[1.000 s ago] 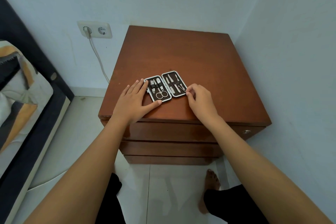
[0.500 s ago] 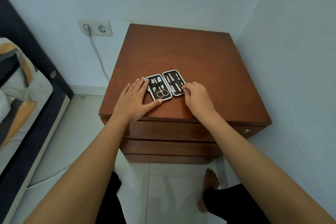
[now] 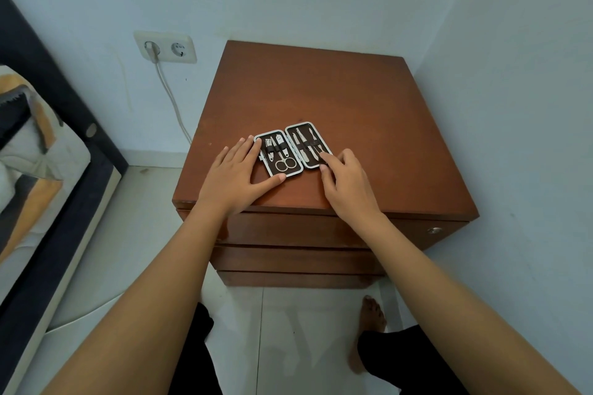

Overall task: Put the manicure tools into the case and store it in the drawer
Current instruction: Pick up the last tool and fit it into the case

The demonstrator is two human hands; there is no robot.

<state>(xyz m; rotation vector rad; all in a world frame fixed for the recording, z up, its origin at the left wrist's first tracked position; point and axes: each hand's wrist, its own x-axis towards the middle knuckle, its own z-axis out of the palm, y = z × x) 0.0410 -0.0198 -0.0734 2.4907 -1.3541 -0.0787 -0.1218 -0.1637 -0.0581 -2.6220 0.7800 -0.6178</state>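
The manicure case [image 3: 308, 124] lies open on the brown nightstand [image 3: 321, 86], near its front edge. Its left half holds small scissors [image 3: 285, 164] and clippers under black straps. Slim metal tools [image 3: 305, 146] sit in the right half. My left hand [image 3: 234, 179] lies flat beside the case, index finger on its left edge and thumb along its bottom edge, bracing it. My right hand [image 3: 348, 189] is curled at the lower right corner, fingertips on a slim tool there. The top drawer [image 3: 288, 229] below is closed.
A round knob [image 3: 434, 230] sits at the drawer front's right end, with two more drawer fronts underneath. Walls close in behind and on the right. A socket [image 3: 165, 47] with a plugged cable [image 3: 171, 99] is at the left, a bed [image 3: 38, 170] further left. My bare foot [image 3: 372, 314] is on the tiled floor.
My right hand's fingertips have shifted slightly left onto the case's lower right corner. The left hand and the case stay put.
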